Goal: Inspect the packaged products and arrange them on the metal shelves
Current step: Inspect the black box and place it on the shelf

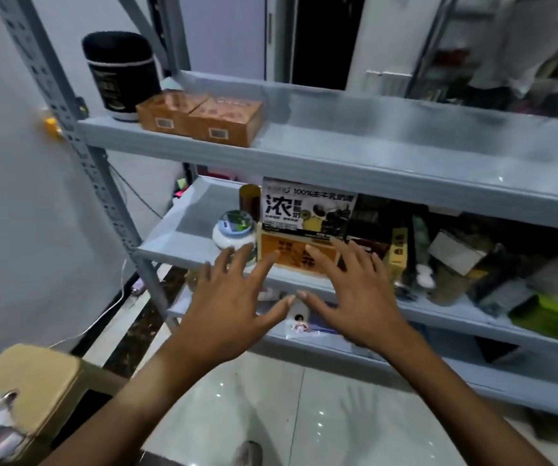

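Note:
A grey metal shelf unit point(355, 156) fills the view. On its middle shelf stands an orange box point(291, 255) with a black-and-white milk carton box point(307, 210) on top of it. My left hand point(227, 304) and my right hand point(358, 290) hover in front of the orange box, fingers spread and holding nothing. A small white jar with a green lid point(233, 230) and a brown cylinder point(250, 200) sit just left of the boxes. Two orange boxes point(200, 117) and a black canister point(119, 75) stand on the top shelf.
Right of the boxes the middle shelf is crowded with dark packets, a yellow box point(398, 253) and a green item point(553, 317). A cardboard box point(18, 398) sits at lower left on a stool. A white cable point(116, 304) runs along the glossy tiled floor.

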